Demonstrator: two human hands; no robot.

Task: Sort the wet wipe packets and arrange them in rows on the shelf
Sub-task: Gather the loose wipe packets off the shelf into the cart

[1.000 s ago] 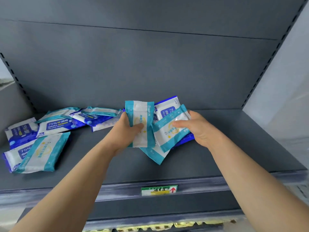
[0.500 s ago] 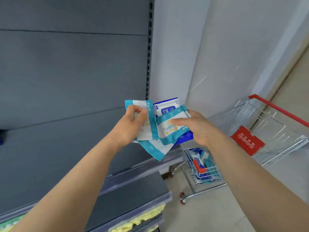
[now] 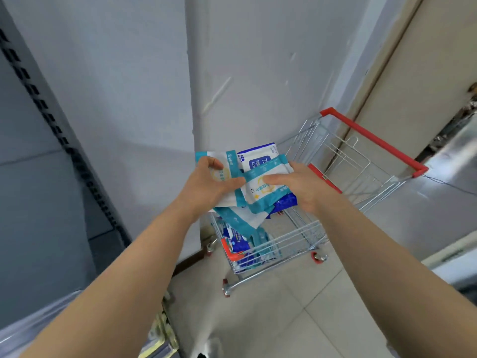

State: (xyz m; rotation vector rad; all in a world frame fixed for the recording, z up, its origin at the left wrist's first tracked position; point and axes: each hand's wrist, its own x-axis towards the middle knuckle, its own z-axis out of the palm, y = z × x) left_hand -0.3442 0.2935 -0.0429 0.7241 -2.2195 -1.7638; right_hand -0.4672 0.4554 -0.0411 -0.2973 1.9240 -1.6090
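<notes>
At frame centre, the left hand (image 3: 210, 186) grips an upright teal packet (image 3: 227, 174); the right hand (image 3: 300, 188) clamps fanned packets (image 3: 263, 188) slanting up-right.

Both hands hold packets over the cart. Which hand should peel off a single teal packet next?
Left, probably: the left hand pinches one teal packet on its own, while the right hand grips the other packets, overlapped, teal and blue.

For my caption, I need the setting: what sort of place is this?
Probably a shop or its stockroom: a wire shopping cart with a red handle, wipe packets inside it, and a slotted shelf post at left.
</notes>
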